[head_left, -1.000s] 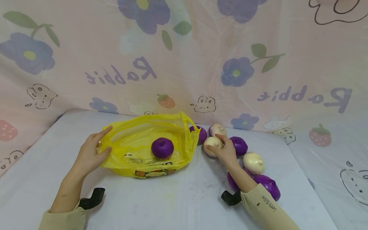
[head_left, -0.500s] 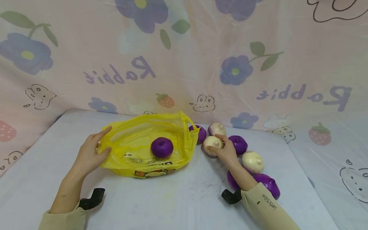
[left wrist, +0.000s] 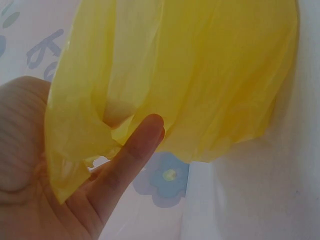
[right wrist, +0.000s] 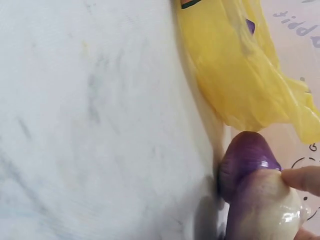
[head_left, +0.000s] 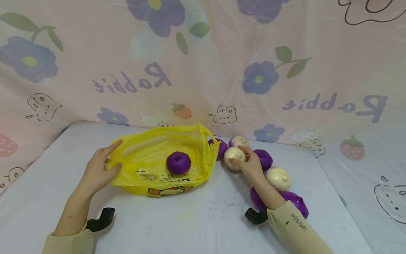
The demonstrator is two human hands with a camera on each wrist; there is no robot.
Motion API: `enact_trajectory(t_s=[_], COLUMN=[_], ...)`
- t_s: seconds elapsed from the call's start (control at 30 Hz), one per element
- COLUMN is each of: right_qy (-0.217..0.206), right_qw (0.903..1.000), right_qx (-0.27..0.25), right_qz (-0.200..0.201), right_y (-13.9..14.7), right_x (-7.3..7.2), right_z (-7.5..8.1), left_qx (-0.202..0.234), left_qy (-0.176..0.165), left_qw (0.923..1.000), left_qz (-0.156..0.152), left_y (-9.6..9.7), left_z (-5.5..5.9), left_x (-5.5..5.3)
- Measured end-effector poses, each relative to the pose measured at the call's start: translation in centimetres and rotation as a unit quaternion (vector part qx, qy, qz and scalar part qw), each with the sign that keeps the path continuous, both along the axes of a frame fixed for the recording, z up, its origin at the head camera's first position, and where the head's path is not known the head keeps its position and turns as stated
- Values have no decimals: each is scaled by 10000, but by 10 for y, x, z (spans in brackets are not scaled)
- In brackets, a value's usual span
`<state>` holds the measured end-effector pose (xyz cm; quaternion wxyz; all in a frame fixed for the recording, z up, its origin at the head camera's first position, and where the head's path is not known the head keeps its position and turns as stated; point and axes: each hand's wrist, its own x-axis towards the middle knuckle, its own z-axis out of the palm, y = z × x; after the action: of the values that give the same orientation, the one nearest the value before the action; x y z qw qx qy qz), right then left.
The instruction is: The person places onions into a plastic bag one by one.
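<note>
Yellow plastic bag (head_left: pixel 139 150) gaping on the white table (head_left: pixel 171 225); I've got the left hand (head_left: pixel 99 167), thumb and forefinger spread, against its edge; one purple turnip (head_left: pixel 178 163) sits inside; my right hand (head_left: pixel 252 166) pinches a pale turnip (head_left: pixel 233 154) near the bag, among other turnips (head_left: pixel 278 179).

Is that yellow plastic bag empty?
No, the head view shows a round purple vegetable inside the yellow plastic bag, whose edge the left hand holds.
</note>
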<state>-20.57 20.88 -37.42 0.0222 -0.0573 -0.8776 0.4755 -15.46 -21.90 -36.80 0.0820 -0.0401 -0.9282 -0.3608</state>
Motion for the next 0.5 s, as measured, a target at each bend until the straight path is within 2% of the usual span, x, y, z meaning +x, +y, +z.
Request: enact_trajectory(t_s=[0.23, 0.5], right_qy=[142, 186], right_qw=[9998, 9991], right_qx=[-81, -296], right_qz=[-73, -224], right_y=[-4, -5], right_x=[-2, -6], right_z=[16, 30], left_qx=[28, 27], left_qy=[-51, 71], left_qw=[10000, 10000], left_qz=[-8, -13], left_y=[-1, -1], left_z=[0, 0], left_x=[1, 1])
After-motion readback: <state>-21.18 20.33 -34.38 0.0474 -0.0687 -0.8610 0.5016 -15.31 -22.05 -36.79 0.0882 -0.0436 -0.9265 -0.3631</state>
